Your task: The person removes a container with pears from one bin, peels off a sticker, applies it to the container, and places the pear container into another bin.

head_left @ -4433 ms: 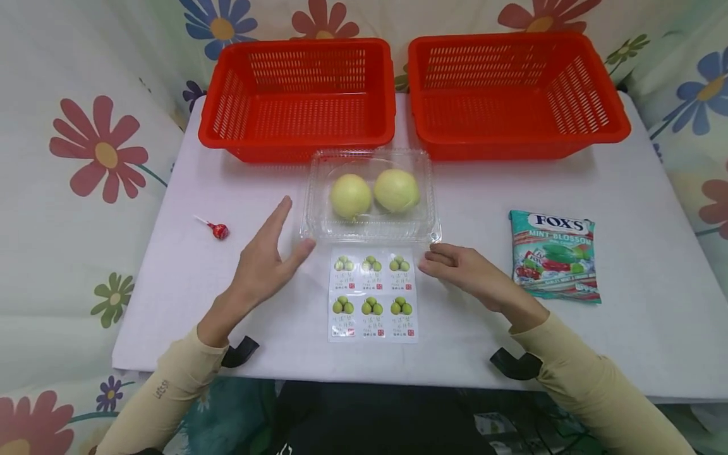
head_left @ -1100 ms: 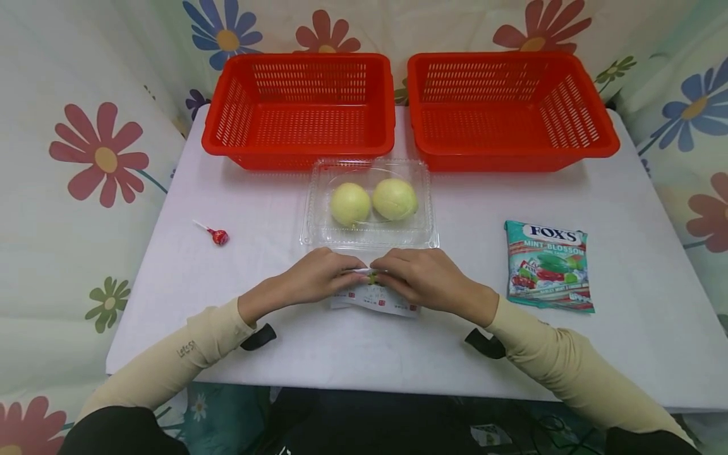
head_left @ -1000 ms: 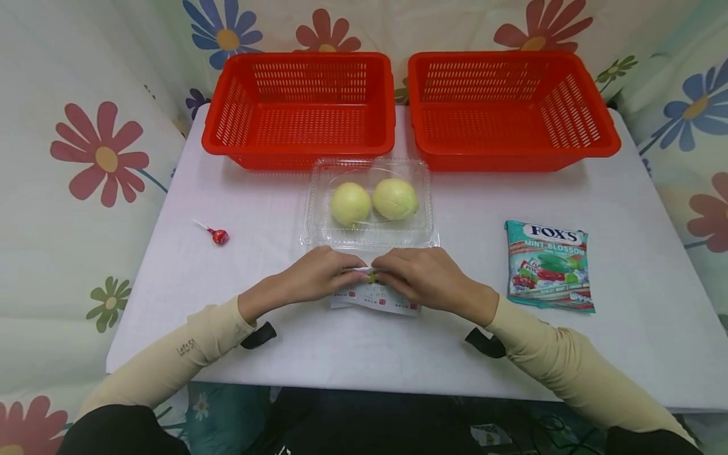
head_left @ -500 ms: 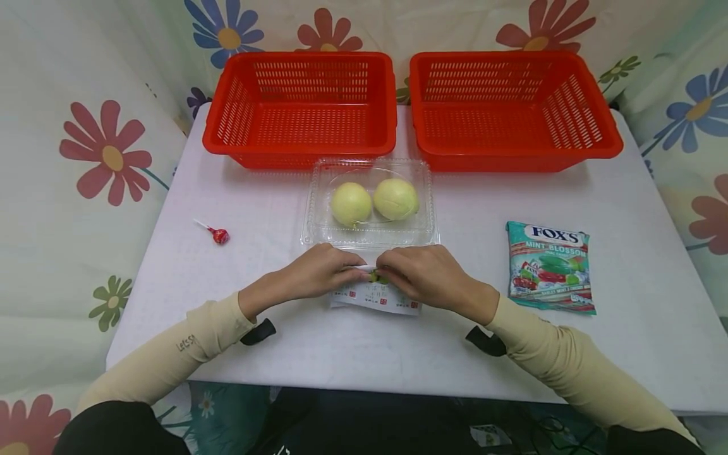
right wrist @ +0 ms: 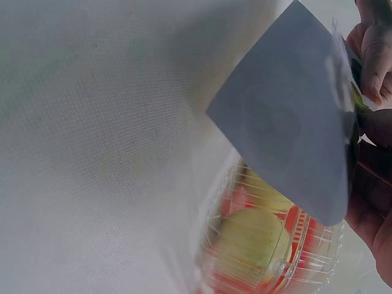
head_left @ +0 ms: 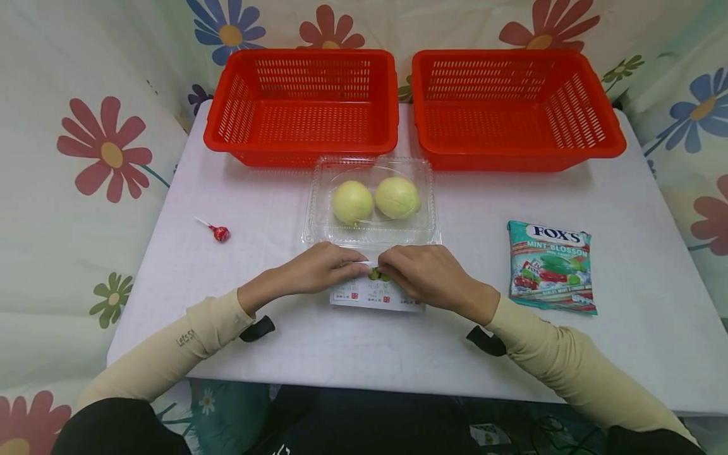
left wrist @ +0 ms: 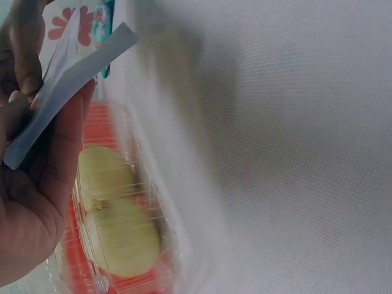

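A white sheet of stickers (head_left: pixel 375 297) printed with green fruit is held up and bent between both hands. My left hand (head_left: pixel 318 268) pinches its upper edge left of the middle, thumb toward me. Close beside it, my right hand (head_left: pixel 429 275) pinches the same edge, its fingertips at a sticker's fruit picture. In the right wrist view the blank back of the sheet (right wrist: pixel 288 116) faces the camera, lifted off the cloth. Just beyond the hands sits a clear plastic clamshell box (head_left: pixel 370 235) holding two round pale yellow-green fruits (head_left: pixel 397 197).
Two red plastic baskets (head_left: pixel 301 155) stand side by side at the back, the right-hand basket (head_left: pixel 520 161) touching close to the box's corner. A red lollipop (head_left: pixel 220 234) lies at left. On the right is a green FOX'S candy bag (head_left: pixel 552 268). White cloth covers the table.
Earlier the sheet lay flat with the hands apart; now both hands pinch and lift it. In the last second the right fingers shifted slightly right along the edge, and the sheet's lower edge straightened.
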Motion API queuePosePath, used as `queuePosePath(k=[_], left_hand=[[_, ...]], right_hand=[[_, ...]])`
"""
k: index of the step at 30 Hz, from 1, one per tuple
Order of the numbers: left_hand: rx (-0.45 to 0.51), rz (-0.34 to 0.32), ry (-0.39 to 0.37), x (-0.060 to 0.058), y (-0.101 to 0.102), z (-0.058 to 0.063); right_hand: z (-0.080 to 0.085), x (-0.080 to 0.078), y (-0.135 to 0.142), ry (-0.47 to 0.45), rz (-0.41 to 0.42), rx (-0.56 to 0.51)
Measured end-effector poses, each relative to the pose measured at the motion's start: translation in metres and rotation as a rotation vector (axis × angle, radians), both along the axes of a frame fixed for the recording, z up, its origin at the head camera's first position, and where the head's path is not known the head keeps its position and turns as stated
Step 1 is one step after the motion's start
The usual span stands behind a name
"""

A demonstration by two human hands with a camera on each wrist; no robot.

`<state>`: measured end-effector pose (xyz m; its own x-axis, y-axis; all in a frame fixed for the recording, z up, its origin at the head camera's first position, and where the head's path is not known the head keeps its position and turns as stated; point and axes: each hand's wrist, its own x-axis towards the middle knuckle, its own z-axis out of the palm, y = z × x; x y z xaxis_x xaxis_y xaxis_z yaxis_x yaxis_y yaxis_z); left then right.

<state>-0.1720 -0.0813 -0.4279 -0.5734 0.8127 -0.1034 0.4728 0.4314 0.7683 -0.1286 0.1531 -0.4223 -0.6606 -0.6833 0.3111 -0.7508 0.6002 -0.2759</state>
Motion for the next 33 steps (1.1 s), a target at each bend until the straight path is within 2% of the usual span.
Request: queuePosePath(k=[5,14,21,33], left_hand=[[-0.001,0.032,-0.007,-0.0027,0.0002,0.0001],[-0.018,0.106,0.048,-0.0067,0.0036,0.0011],[-0.022,0.138,0.046,-0.0057,0.0054,-0.0001],[-0.045,0.183,0.116,-0.0093,0.0069,-0.0053]], right_hand=[[0.0001,0.0012,0.0004,0.065,0.002,0.006],[-0.0007,0.0011,0.0011,0.161,0.050,0.005],[0.0016,0.0045,0.0032,0.147,0.055,0.024],[0.0087,0.0074,0.0046,0.154,0.087,0.020]])
